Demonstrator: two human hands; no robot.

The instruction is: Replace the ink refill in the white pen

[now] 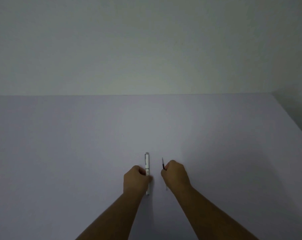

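A white pen with a silver clip and silver ends lies lengthwise on the pale table, its cap end pointing away from me. My left hand is closed around the pen's middle, thumb on its right side. To the right, my right hand is closed on a thin ink refill; its dark upper part sticks out above my fingers, and a pale stretch shows below the hand. The two hands are a short gap apart.
The table meets a plain wall at the back. Its right edge runs diagonally toward me at the far right. Both forearms come in from the bottom of the view.
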